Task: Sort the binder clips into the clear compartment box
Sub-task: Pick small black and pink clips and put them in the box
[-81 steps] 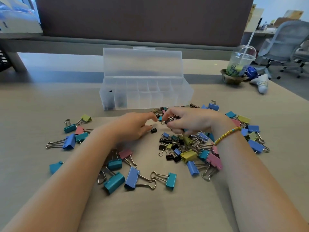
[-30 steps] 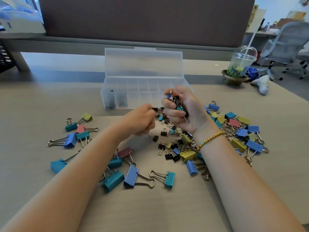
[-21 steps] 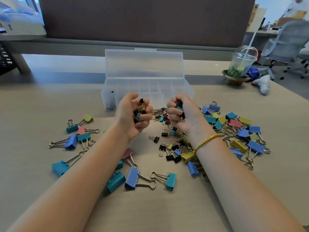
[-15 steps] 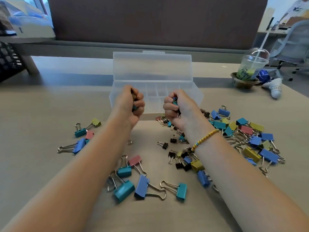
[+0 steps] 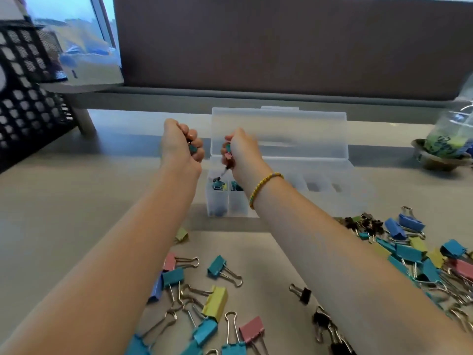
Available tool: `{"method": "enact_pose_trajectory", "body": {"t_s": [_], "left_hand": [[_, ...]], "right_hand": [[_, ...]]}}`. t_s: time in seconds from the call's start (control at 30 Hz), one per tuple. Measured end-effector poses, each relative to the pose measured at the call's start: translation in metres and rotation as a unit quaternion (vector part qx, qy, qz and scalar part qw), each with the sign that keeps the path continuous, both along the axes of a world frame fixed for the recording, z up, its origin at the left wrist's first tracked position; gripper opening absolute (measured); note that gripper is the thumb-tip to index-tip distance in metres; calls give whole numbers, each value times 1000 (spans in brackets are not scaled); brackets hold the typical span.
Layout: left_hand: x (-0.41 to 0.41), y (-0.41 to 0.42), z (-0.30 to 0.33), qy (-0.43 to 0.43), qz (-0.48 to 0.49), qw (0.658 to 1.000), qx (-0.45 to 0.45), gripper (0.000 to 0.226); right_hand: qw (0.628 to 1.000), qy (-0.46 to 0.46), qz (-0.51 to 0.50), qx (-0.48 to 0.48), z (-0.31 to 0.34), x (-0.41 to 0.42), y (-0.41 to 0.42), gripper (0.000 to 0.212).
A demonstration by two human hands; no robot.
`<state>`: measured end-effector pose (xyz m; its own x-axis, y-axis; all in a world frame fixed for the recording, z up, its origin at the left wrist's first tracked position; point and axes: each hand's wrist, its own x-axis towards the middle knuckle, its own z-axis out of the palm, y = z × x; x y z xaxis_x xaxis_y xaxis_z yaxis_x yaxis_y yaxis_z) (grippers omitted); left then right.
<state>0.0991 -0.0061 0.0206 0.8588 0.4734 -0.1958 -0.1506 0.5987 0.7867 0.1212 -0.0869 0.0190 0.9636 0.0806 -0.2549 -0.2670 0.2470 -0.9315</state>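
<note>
The clear compartment box point(image 5: 355, 198) stands open on the table, its lid upright behind. My right hand point(image 5: 239, 152) hovers over the box's left end, fingers curled round a bunch of small binder clips; some clips hang or drop below it. Small teal and black clips point(image 5: 220, 185) lie in the leftmost compartments. My left hand point(image 5: 183, 143) is raised just left of the box, fist curled round more small clips. Many coloured binder clips point(image 5: 217, 298) lie loose on the table near me, and more in a pile point(image 5: 409, 249) to the right.
A black mesh organiser point(image 5: 23, 98) stands at the far left. A plastic cup with a drink point(image 5: 453, 139) sits in a dish at the far right. A dark partition wall point(image 5: 281, 42) closes off the back of the table.
Both hands scooped up handfuls of small clips from the pile, rose and moved forward to the box's left end. The right hand now lets clips fall over the left compartments.
</note>
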Motion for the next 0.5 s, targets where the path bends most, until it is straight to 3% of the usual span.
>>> {"method": "enact_pose_trajectory", "body": {"t_s": [0.1,0.23,0.5], "left_hand": [[9,6,-2,10,6,1000,6,29],[20,7,-6,19,9,1000,11,28],[27,-20,-12,43,-12,995,86,28]], "right_hand": [[988,-18,71,-139,-5,-3,3,29],[979,-51,84,-179,-11,2,0,27],[996,-46,-63,41,-20,21,-16,19]]}}
